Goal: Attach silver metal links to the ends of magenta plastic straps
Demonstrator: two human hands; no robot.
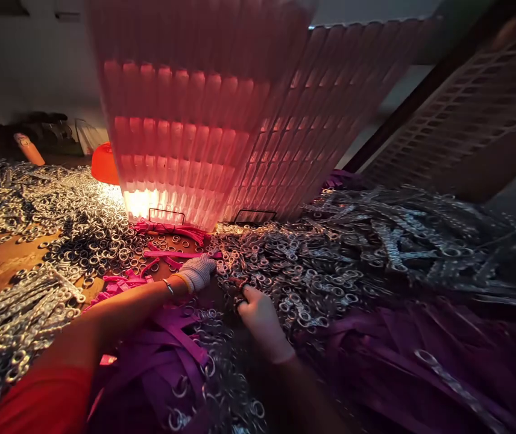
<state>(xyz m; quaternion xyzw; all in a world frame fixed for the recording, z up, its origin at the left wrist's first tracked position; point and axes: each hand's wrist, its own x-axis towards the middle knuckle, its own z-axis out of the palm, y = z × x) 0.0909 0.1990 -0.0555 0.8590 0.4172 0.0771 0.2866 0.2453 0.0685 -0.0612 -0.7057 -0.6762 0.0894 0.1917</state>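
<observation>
My left hand (198, 272), in a knitted glove with a bracelet at the wrist, is closed beside a pink strap (167, 253) at the centre. What its fingers hold, if anything, is hidden. Just nearer to me, my right hand (261, 319), in a pale glove, pinches at a small dark, reddish piece (239, 282) too dim to name. Metal chain pieces with rings (294, 265) are heaped beyond and right of it. Purple straps (158, 349) lie below my left forearm, with more metal rings (235, 374) beside them.
Tall translucent ribbed panels (185, 144) stand ahead on wire supports. An orange-red lamp (104, 164) glows behind their left edge. Metal rings (90, 241) and chain bundles (27, 319) cover the left. More purple straps (402, 349) lie right, and an orange bottle (29, 149) stands at the back.
</observation>
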